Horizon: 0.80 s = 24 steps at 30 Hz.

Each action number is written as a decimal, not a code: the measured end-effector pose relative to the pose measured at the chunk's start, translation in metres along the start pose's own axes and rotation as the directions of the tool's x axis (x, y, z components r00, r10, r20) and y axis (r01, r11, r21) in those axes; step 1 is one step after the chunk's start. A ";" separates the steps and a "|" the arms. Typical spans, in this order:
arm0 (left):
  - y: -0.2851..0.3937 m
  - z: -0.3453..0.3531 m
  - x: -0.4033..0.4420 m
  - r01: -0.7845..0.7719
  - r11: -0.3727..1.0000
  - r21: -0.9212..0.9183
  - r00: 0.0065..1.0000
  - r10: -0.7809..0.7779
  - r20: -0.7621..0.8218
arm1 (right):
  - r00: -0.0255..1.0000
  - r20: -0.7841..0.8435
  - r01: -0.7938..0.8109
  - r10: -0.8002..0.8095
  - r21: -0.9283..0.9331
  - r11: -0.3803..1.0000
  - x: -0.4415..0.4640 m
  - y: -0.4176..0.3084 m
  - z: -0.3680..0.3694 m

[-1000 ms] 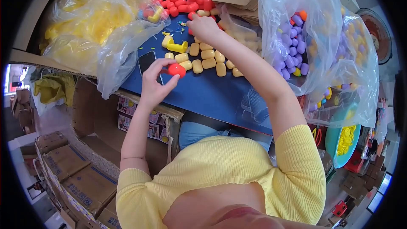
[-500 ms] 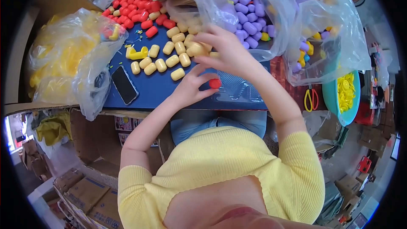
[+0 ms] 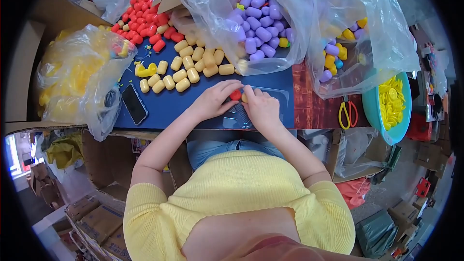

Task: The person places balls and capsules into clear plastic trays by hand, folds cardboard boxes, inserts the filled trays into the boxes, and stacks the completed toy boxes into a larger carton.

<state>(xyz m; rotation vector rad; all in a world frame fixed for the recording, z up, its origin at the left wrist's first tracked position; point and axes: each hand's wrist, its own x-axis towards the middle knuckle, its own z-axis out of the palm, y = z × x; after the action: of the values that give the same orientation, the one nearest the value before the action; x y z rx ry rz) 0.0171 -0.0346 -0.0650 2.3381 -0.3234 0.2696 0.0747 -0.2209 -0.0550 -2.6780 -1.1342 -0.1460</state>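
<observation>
My left hand [image 3: 212, 101] is closed on a red capsule [image 3: 235, 95] at the front middle of the blue table mat. Close against it, my right hand [image 3: 264, 109] pinches a beige capsule [image 3: 244, 97], mostly covered by the fingers. The red and beige pieces are side by side; whether they touch I cannot tell. Under both hands lies a clear plastic blister tray [image 3: 275, 91], partly hidden. Loose beige capsules [image 3: 182, 85] lie scattered just beyond my left hand, with a yellow plastic piece [image 3: 145, 70] at their left end.
Red capsules [image 3: 145, 17] are heaped at the back left. A clear bag of purple capsules [image 3: 263, 34] stands behind my hands. A phone [image 3: 134, 104] and a bag of yellow pieces [image 3: 72, 75] lie left; scissors [image 3: 348, 114] and a turquoise basin [image 3: 370, 111] of yellow discs are right.
My right hand has come back from the beige capsules with one in its fingers and now meets my left hand. My left hand still holds the red capsule. The camera view has shifted slightly.
</observation>
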 end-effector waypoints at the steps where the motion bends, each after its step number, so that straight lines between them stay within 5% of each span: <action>1: 0.003 -0.003 0.004 -0.002 1.000 0.003 1.000 0.002 0.003 | 1.000 -0.003 -0.003 0.003 0.003 1.000 0.001 0.000 0.000; 5: 0.031 -0.031 0.027 -0.078 0.988 0.134 0.977 0.103 -0.189 | 0.999 0.029 -0.024 0.026 -0.055 0.998 0.005 -0.003 -0.005; 8: 0.033 -0.043 0.065 -0.144 0.969 0.201 0.932 0.202 -0.302 | 0.999 0.035 -0.001 0.000 0.034 0.999 0.007 0.011 -0.036; 10: 0.036 -0.060 0.090 -0.200 0.926 0.321 0.834 0.333 -0.439 | 0.999 0.034 0.002 -0.011 0.254 0.967 0.023 0.030 -0.063; 13: 0.030 -0.082 0.100 -0.084 0.969 0.232 0.778 0.209 -0.593 | 0.976 -0.213 0.107 -0.038 0.325 0.940 0.081 0.062 -0.072; 15: 0.021 -0.096 0.097 -0.051 0.978 -0.202 0.689 -0.112 -0.716 | 0.976 -0.217 0.069 -0.034 0.156 0.985 0.124 0.083 -0.044; 20: -0.015 -0.110 0.069 0.096 0.953 -0.286 0.646 -0.278 -0.711 | 0.998 0.060 0.023 -0.015 -0.127 0.992 0.172 0.103 0.007; 22: -0.024 -0.116 0.061 0.364 0.927 -0.086 0.764 -0.350 -0.542 | 0.984 0.167 -0.065 0.056 0.050 0.997 0.177 0.123 0.011; 24: -0.059 -0.103 0.051 0.343 0.939 0.007 0.794 -0.286 -0.537 | 0.992 0.118 0.036 -0.039 0.029 0.999 0.161 0.124 -0.018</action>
<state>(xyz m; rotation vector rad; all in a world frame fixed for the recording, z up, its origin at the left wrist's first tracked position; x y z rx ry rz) 0.0737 0.0715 -0.0171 2.2570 0.3619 0.7606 0.2758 -0.1968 -0.0302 -2.6732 -1.2125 0.0223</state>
